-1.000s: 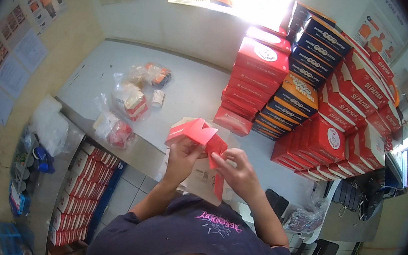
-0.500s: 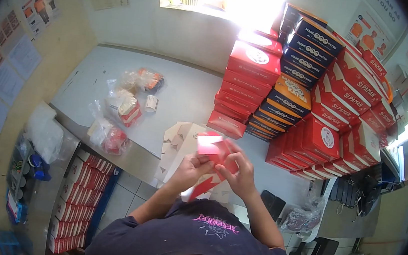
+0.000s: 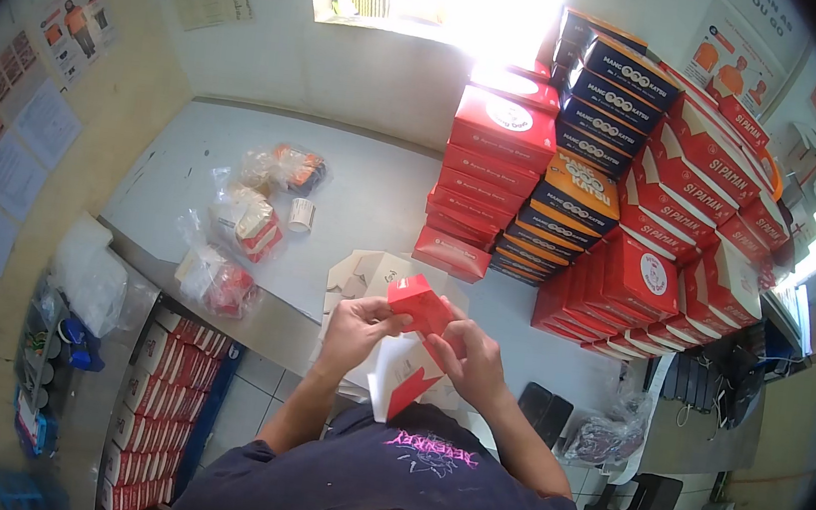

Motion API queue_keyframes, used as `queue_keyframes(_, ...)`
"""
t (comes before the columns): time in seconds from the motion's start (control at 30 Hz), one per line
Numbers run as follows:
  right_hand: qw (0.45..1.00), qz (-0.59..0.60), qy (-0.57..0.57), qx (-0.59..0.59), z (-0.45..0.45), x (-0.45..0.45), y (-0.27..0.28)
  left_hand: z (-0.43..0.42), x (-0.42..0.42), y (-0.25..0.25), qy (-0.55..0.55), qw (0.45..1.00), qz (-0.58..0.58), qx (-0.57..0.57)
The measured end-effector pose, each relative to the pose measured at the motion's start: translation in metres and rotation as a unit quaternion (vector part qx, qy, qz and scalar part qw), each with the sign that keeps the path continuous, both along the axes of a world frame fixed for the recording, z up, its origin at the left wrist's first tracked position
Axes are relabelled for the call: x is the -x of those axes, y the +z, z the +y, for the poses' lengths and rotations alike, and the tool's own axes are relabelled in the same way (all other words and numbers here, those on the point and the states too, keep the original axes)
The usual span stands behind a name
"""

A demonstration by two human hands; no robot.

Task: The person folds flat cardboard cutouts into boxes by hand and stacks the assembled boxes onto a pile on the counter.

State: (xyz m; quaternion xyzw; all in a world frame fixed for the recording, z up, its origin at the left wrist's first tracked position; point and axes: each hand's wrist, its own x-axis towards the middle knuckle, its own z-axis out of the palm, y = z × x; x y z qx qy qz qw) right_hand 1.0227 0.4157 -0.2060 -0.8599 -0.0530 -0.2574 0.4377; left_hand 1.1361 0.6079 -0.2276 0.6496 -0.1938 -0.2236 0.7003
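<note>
A red and white cardboard box (image 3: pixel 420 304), partly folded, is held up between my hands close to my body. My left hand (image 3: pixel 359 333) pinches its left side, the thumb lying on the red face. On the other side my right hand (image 3: pixel 469 358) grips the red edge with bent fingers. The box's white inside and a loose red flap hang down toward my shirt. Beneath it, flat cardboard blanks (image 3: pixel 350 274) lie on the table, pale side up, partly hidden by my hands and the box.
Stacked red boxes (image 3: pixel 483 168) and dark blue boxes (image 3: pixel 609 127) stand at the back right. Plastic-wrapped bundles (image 3: pixel 249 222) and a paper cup (image 3: pixel 302 215) sit left on the grey table (image 3: pixel 161 166). A shelf of red cartons (image 3: pixel 155 397) is at lower left; a black stool (image 3: pixel 637 498) at lower right.
The red box has tilted, so its top panel now shows red instead of bright glare, and its white inside shows more below. Both hands stay on it with slightly shifted fingers.
</note>
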Motion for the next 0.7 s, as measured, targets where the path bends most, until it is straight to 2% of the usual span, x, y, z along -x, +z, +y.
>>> queue_keyframes(0.03,1.000,-0.004,-0.014,-0.008,0.002,-0.001,0.000,-0.006,0.005,-0.003,0.005,0.998,0.048,0.043)
queue_keyframes(0.07,1.000,-0.004,-0.014,-0.008,0.002,-0.001,-0.001,-0.012,0.010,-0.005,0.004,0.998,0.048,0.043)
queue_keyframes(0.13,1.000,-0.014,0.007,0.002,0.001,-0.004,-0.004,-0.021,0.018,-0.008,-0.018,0.979,0.142,0.144)
queue_keyframes(0.27,0.999,-0.021,0.035,0.007,-0.003,0.000,0.009,-0.019,0.010,-0.032,-0.066,0.960,0.180,0.203)
queue_keyframes(0.33,0.994,0.092,0.062,-0.004,-0.004,0.005,0.020,-0.024,0.008,-0.028,-0.059,0.972,0.100,0.203)
queue_keyframes(0.37,0.994,0.092,0.063,-0.006,-0.006,0.003,0.022,-0.026,0.009,-0.023,-0.059,0.973,0.101,0.202)
queue_keyframes(0.43,0.997,0.018,0.076,0.007,-0.013,-0.001,0.027,-0.036,0.014,-0.013,-0.048,0.978,0.060,0.192)
queue_keyframes(0.5,0.996,0.043,0.074,0.004,-0.015,0.003,0.031,-0.041,0.014,-0.022,-0.061,0.974,0.022,0.215)
queue_keyframes(0.6,0.997,0.034,0.068,0.012,-0.019,0.004,0.037,-0.040,0.014,-0.011,-0.070,0.983,-0.049,0.162)
queue_keyframes(0.67,0.996,0.061,0.067,0.014,-0.034,0.005,0.049,-0.039,0.014,0.011,-0.169,0.981,-0.015,0.091)
queue_keyframes(0.7,0.996,0.060,0.066,0.015,-0.045,0.004,0.056,-0.031,0.013,0.035,-0.170,0.981,-0.016,0.092)
